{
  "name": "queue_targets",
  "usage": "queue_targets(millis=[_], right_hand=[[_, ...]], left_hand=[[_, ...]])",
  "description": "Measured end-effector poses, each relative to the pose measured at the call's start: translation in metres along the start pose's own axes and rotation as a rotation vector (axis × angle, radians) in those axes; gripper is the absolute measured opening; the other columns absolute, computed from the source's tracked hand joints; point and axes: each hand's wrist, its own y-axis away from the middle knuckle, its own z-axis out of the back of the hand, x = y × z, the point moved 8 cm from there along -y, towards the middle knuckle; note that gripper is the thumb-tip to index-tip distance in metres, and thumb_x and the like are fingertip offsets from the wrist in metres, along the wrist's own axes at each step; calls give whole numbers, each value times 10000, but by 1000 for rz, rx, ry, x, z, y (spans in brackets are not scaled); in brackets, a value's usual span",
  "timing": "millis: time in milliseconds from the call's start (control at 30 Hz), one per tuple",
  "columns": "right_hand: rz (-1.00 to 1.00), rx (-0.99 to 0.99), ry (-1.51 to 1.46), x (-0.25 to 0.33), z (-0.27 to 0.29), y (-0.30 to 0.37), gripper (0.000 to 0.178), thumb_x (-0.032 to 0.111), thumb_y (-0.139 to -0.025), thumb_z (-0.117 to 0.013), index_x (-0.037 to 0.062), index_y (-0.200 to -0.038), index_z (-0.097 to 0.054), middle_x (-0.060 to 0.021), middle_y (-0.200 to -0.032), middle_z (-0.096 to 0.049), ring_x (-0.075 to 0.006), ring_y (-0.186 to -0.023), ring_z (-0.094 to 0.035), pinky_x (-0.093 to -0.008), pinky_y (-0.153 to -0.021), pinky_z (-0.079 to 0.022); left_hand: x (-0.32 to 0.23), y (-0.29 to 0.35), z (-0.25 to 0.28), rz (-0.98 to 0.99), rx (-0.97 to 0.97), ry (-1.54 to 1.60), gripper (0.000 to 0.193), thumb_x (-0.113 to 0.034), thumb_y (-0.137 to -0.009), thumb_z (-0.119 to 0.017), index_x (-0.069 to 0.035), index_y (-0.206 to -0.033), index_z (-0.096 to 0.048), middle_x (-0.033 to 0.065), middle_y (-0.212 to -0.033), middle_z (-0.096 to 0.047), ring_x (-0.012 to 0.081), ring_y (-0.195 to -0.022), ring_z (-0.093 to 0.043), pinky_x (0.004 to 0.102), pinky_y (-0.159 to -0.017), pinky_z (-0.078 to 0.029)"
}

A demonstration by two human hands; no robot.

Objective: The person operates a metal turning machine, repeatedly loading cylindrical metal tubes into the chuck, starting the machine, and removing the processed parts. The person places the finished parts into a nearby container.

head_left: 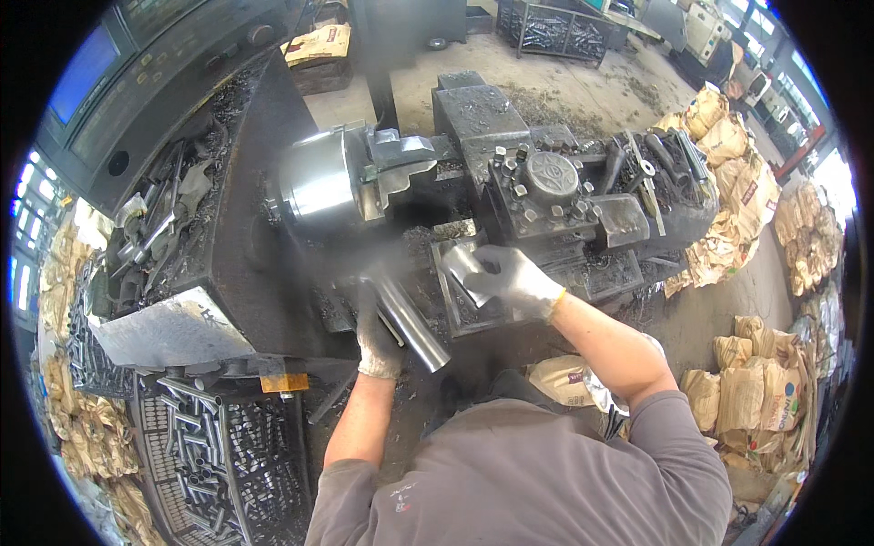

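Note:
In white work gloves, both my hands are in front of a lathe. My left hand [376,341] is closed against the side of a long, smooth steel cylinder [411,326], which slants down toward me; its fingers are partly hidden. To the right, my right hand [517,280] pinches a short, shiny curved metal piece [464,273] between thumb and fingers. Behind my left hand sits the lathe chuck [320,177] with its stepped jaws [396,164]. The tool post [551,177], ringed with bolts, stands beyond my right hand.
Wrenches and hand tools [648,177] lie on the lathe at right. A tool-filled tray [159,227] is at left, above a crate of metal tubes [205,455]. Brown paper sacks [746,391] are stacked at right. Metal shavings [564,114] litter the floor behind.

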Motion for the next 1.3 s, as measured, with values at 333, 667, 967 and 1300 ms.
queue_targets(millis=[333, 667, 967, 1300], right_hand=[[346, 35, 194, 134, 35, -32, 893, 383, -733, -925, -26, -1454, -595, -218, -1205, -771, -320, -1117, -762, -411, -1009, -592], [448, 31, 1530, 94, 153, -205, 297, 225, -741, -832, 109, -1013, -809, -188, -954, -800, -372, -908, -796, -473, -777, -626], [413, 311, 1015, 46, 85, -263, 602, 400, -676, -872, 31, -1136, -752, -216, -1047, -798, -367, -983, -775, -462, -858, -604], [147, 344, 884, 76, 96, -236, 534, 365, -762, -854, 42, -1179, -775, -170, -1034, -817, -279, -897, -790, -418, -796, -623]], left_hand=[[-66, 3, -129, -548, 298, -599, 801, -414, -1066, -624, -26, -1695, -314, 205, -1647, -477, 326, -1520, -473, 496, -1278, -343], [30, 62, 184, -150, -397, -271, 410, -331, -1034, -747, -63, -1338, -681, 81, -1145, -735, 266, -1066, -731, 446, -943, -599], [16, 156, 277, -248, -821, -140, 399, -506, -1044, -654, -177, -1269, -675, 46, -1148, -719, 279, -1062, -674, 504, -963, -509], [-83, 163, 229, -433, -874, 163, 408, -479, -1091, -525, -180, -833, -628, -55, -683, -546, 99, -573, -492, 242, -543, -386]])
